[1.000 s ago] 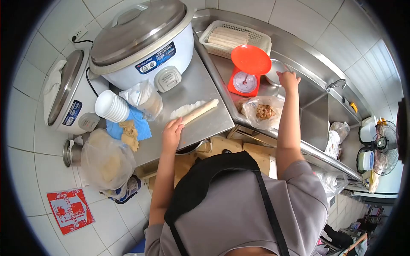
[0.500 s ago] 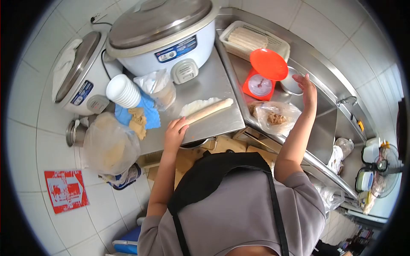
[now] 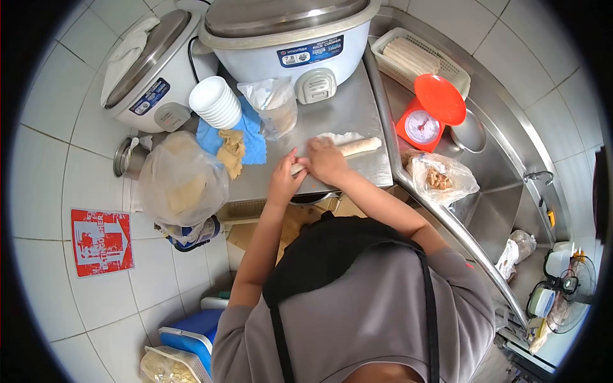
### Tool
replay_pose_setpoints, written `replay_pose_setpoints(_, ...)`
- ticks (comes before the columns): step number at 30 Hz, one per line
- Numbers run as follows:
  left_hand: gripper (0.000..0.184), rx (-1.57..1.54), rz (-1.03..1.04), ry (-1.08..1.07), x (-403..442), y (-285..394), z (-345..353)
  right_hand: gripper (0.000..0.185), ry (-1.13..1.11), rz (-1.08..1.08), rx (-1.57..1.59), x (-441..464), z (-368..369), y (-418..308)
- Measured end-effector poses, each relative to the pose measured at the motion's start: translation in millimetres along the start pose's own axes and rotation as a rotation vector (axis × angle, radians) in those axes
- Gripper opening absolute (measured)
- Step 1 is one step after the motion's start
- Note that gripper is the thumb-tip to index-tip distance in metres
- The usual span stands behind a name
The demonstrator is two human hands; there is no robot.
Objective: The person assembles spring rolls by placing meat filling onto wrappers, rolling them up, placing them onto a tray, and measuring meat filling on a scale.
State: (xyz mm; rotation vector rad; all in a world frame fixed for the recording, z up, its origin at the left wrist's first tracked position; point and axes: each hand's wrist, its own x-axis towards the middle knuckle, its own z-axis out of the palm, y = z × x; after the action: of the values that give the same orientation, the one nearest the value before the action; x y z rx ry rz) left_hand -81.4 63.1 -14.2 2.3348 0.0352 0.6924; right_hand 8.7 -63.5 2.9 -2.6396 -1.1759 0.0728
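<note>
On the steel table lies a long, pale spring roll (image 3: pixel 362 147), with a loose flap of its thin wrapper (image 3: pixel 338 136) showing along the far side. My left hand (image 3: pixel 286 179) is closed around the roll's left end, and a bit of that end shows between thumb and fingers. My right hand (image 3: pixel 326 161) reaches across and lies over the roll just right of the left hand, its fingers pressed together on the roll and wrapper. These fingers hide the middle of the roll. Its right end sticks out uncovered.
Rice cookers (image 3: pixel 287 38) stand behind. Stacked white bowls (image 3: pixel 215 102), a blue cloth (image 3: pixel 252 137) and a plastic bag (image 3: pixel 182 175) sit left. At right are a red scale (image 3: pixel 423 126), a metal bowl (image 3: pixel 469 133), a bag of brown filling (image 3: pixel 440 179) and a basket of rolls (image 3: pixel 408 57).
My right hand has come left from beside the metal bowl onto the roll. My left hand stays at the roll's left end. The whole view has shifted.
</note>
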Motion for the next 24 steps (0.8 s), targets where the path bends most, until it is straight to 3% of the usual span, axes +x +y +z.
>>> replay_pose_setpoints(3,0.060,-0.061,-0.058,-0.024,1.2,0.2,0.1,0.065,-0.119,0.278,-0.218,-8.1,-32.5,15.4)
replay_pose_setpoints(6,0.059,-0.089,-0.071,-0.022,-2.6,-1.9,1.7,0.065,-0.215,0.255,-0.140,-6.0,-49.2,-7.2)
replay_pose_setpoints(10,0.061,-0.120,-0.073,-0.025,-3.1,-10.3,5.0,0.062,0.048,-0.055,-0.026,4.4,8.0,-20.0)
replay_pose_setpoints(11,0.062,-0.129,-0.073,-0.038,-2.3,-11.7,4.6,0.061,0.064,-0.013,0.058,1.5,8.9,-12.0)
replay_pose_setpoints(13,0.061,-0.116,-0.074,-0.041,-2.9,-7.1,2.1,0.059,-0.155,0.129,-0.015,-13.4,-41.5,5.6)
replay_pose_setpoints(18,0.056,-0.013,0.014,-0.038,-1.9,-3.3,3.6,0.044,0.155,0.356,-0.170,-39.0,-50.8,80.0)
replay_pose_setpoints(21,0.045,0.181,0.197,-0.040,11.5,19.4,-8.9,0.037,0.104,0.084,0.119,-39.7,-50.6,75.3)
replay_pose_setpoints(24,0.033,0.146,0.305,-0.078,12.2,33.7,8.9,0.034,0.201,0.051,-0.035,-37.8,-35.0,85.5)
